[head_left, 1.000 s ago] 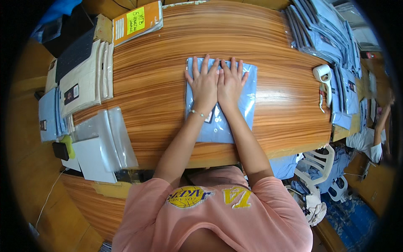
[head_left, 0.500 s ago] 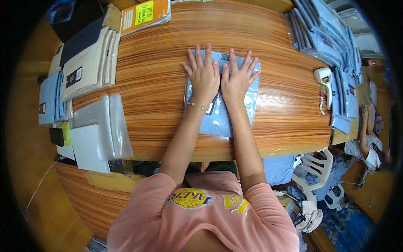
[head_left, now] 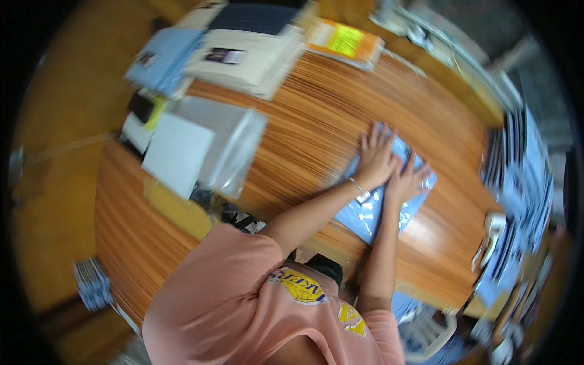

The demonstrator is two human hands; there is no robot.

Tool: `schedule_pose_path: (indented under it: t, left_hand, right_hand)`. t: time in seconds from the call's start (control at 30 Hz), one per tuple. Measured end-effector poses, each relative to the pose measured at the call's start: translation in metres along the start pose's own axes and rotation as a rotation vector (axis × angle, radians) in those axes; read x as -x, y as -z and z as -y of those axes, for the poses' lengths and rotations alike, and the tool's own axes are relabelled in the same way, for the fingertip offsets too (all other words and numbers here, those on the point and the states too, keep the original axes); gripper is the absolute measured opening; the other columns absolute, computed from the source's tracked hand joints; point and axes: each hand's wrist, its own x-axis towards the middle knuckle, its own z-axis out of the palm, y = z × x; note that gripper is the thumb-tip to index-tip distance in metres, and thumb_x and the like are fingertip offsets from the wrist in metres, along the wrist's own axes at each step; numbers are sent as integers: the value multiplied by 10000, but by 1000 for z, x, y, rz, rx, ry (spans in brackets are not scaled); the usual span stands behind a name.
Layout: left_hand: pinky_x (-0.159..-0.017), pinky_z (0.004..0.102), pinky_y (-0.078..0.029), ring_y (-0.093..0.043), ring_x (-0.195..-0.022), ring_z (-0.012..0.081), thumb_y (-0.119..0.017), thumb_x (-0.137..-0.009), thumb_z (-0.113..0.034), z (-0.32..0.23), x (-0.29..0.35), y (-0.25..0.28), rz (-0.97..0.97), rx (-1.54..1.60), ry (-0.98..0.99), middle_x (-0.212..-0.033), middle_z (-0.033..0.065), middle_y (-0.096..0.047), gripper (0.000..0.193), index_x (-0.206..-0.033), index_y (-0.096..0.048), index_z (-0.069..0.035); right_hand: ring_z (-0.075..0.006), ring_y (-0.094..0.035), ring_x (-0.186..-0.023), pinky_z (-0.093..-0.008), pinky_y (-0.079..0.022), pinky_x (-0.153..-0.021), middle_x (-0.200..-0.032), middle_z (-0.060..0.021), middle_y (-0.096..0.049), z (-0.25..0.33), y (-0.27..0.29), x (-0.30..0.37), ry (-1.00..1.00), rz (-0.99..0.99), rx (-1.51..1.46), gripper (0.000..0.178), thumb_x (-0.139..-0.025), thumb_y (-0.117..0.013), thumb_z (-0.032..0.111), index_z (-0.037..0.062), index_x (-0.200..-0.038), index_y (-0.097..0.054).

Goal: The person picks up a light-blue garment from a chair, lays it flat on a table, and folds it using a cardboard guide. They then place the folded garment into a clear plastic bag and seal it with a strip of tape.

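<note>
A folded light-blue buttoned shirt [head_left: 363, 218] in a shiny clear plastic bag lies flat on the wooden table [head_left: 298, 131]. Both palms press down on it. On its upper left part rests my left hand [head_left: 375, 164], fingers stretched out, a thin bracelet at the wrist. Close beside it, my right hand [head_left: 406, 184] lies with spread fingers toward the shirt's right edge. The hands nearly touch at the thumbs. Much of the shirt's upper half is hidden beneath them, and motion blurs the picture a little.
At the left are packed cream shirts [head_left: 243, 64], blue packed shirts [head_left: 164, 58], clear plastic bags [head_left: 234, 146] and a white board [head_left: 177, 155]. An orange notebook [head_left: 347, 42] lies at the far edge. Stacked blue shirts [head_left: 517, 170] and a white handheld device [head_left: 494, 226] are on the right.
My view has swung left and tilted, so the table and shirt appear turned and farther right. Both hands remain pressed on the bagged shirt.
</note>
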Motion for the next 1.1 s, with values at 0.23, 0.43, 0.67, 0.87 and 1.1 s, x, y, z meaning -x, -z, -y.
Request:
schedule_pose_path:
  t: [0.23, 0.43, 0.67, 0.87, 1.1]
  left_hand:
    - [-1051, 538, -72, -89, -1347, 304, -420, -883, -363, 7, -21, 48, 310, -16, 26, -1442, 141, -177, 556, -1360, -290, -107]
    - [-1038, 582, -61, -117, -1351, 236, -389, -896, -382, 46, -13, 16, 195, -156, -407, -1452, 94, -168, 533, -1364, -293, -146]
    - [-1024, 611, -70, -126, -1347, 236, -386, -887, -398, 44, -3, 18, 216, -178, -352, -1444, 82, -200, 529, -1358, -302, -172]
    - [-1016, 595, -120, -179, -1322, 264, -406, -875, -424, 6, 60, 4, 143, -212, -226, -1396, 112, -272, 573, -1350, -303, -121]
    - [-727, 327, -453, -587, -863, 244, -695, -636, -474, -51, 0, 102, 1047, -197, 72, -952, 124, -635, 503, -939, -650, -76]
  right_hand:
    - [-336, -166, -1322, -556, -108, -1032, -1424, -165, -214, -60, 19, -43, 200, -2, -358, 538, -877, -419, 427, 144, -1331, -366]
    - [-302, -146, -1337, -540, -116, -1039, -1433, -152, -204, -69, 19, -34, 408, 145, -24, 559, -913, -339, 385, 58, -1361, -272]
    - [-305, -156, -1334, -531, -118, -1042, -1430, -162, -205, -62, 23, -29, 433, 191, -4, 572, -911, -339, 409, 64, -1362, -269]
    - [-315, -260, -1282, -497, -162, -1036, -1373, -170, -309, -110, 45, -28, 655, 287, -129, 530, -864, -470, 355, 33, -1277, -388]
    - [-251, -451, -1125, -462, -326, -925, -1221, -148, -494, -102, 127, -77, 483, 1042, -414, 536, -758, -627, 433, 54, -1129, -552]
